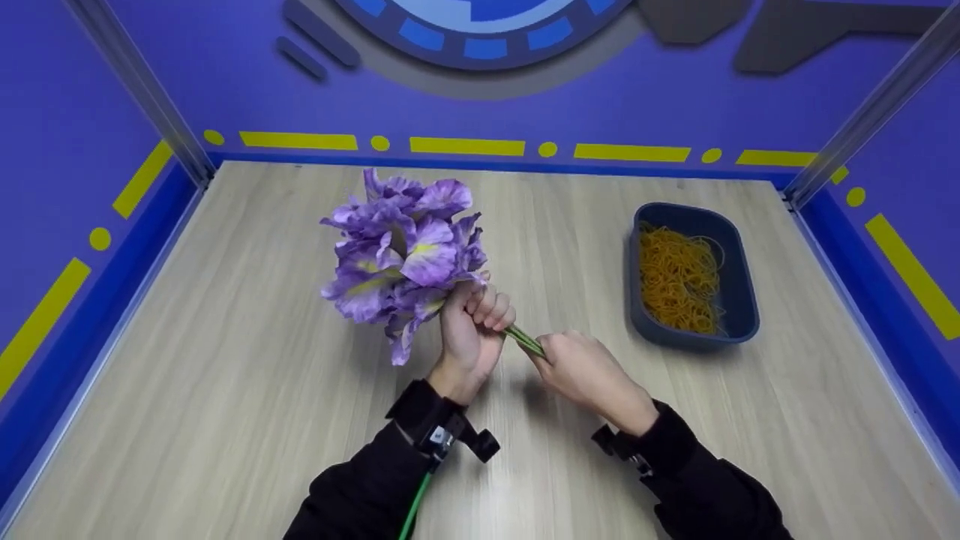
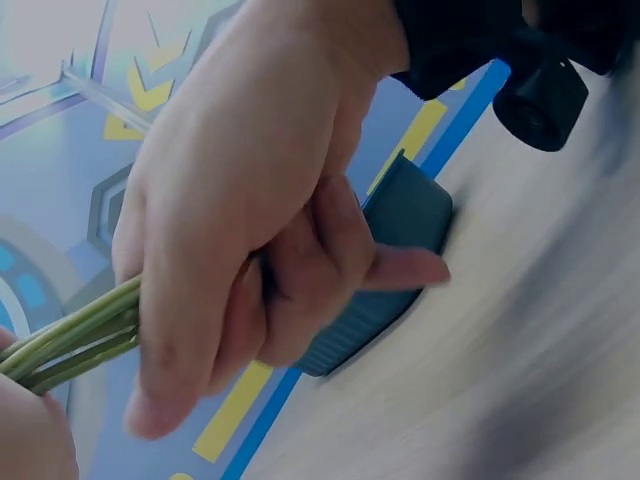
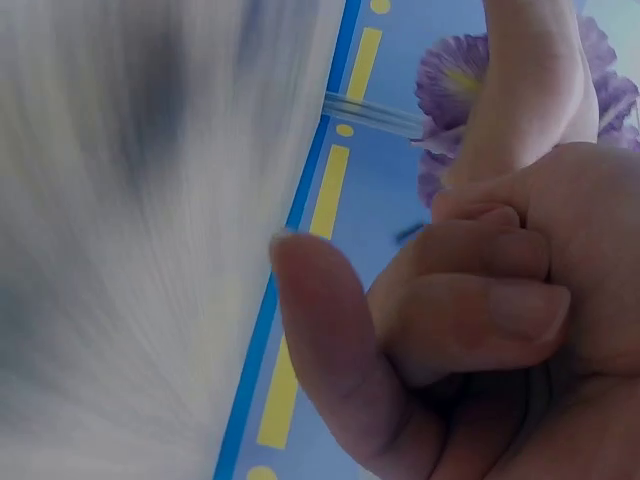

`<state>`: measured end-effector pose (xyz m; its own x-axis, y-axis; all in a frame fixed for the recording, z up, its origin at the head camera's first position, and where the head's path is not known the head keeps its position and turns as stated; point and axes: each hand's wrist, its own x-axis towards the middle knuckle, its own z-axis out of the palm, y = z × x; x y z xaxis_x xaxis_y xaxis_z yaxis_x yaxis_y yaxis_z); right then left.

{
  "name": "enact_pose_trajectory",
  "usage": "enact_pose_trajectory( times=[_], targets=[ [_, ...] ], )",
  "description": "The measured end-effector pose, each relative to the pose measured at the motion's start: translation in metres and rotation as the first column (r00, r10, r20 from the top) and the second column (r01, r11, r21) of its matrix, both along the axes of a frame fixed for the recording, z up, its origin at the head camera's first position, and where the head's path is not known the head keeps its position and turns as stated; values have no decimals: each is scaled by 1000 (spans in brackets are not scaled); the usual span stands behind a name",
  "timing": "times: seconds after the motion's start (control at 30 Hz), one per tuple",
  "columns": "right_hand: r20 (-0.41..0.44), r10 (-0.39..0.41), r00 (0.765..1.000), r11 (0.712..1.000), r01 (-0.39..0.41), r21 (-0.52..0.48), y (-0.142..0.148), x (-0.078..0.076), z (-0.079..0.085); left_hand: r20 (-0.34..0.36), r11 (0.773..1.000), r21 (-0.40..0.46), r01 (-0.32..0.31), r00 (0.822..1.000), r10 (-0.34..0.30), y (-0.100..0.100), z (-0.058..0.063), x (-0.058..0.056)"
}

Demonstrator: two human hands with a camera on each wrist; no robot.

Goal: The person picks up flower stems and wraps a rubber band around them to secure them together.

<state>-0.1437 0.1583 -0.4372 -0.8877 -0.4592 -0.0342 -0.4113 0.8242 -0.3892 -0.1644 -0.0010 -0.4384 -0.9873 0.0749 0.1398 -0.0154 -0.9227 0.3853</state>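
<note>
A bunch of purple, iris-like flowers [image 1: 405, 251] with yellow-streaked petals tilts up to the left over the table in the head view. Just below the blooms, my left hand [image 1: 474, 330] grips the bundle, fingers wrapped round it. Green stems [image 1: 523, 340] run from that fist down to the right into my right hand [image 1: 589, 375], which grips their lower part. In the left wrist view, several stems [image 2: 85, 335] pass between both hands. The right wrist view shows curled right-hand fingers [image 3: 470, 310] with one finger sticking out; the stem ends are hidden.
A dark blue-grey bin [image 1: 694, 341] holding a heap of yellow-brown rubber bands [image 1: 679, 281] stands on the right of the wood-grain table [image 1: 247, 360]. Blue-purple panels [image 1: 525, 105] with yellow marks enclose the back and sides. A green cable [image 1: 416, 504] runs along the left sleeve.
</note>
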Motion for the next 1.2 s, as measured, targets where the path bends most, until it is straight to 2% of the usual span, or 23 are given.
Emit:
enact_pose_trajectory(
  times=[0.17, 0.37, 0.53, 0.77, 0.87, 1.03, 1.2],
  targets=[
    [-29, 9, 1000, 998, -8, 55, 3, -1, 6, 26, 998, 41, -42, 999, 41, -5, 3, -1],
    [-31, 46, 998, 998, -45, 52, -1, 1, 6, -17, 990, 142, -3, 1000, 5, -11, 7, 1],
    [-52, 80, 995, 996, -78, 40, -1, 4, 6, -49, 984, 178, 31, 999, -23, -14, 10, 3],
    [-83, 82, 993, 997, -82, 11, 12, 1, 14, -44, 980, 200, -13, 999, 22, -25, 20, 1],
    [-100, 84, 991, 996, -83, 18, 21, -3, 18, -53, 974, 227, -10, 998, 22, -29, 24, 1],
    [-135, 36, 990, 999, -38, -14, 42, -11, 28, -77, 965, 262, 1, 997, 19, -33, 27, 1],
    [-162, -94, 982, 993, 80, -89, 76, -23, 39, -100, 963, 268, 13, 995, 14, -34, 28, 1]
  ],
)
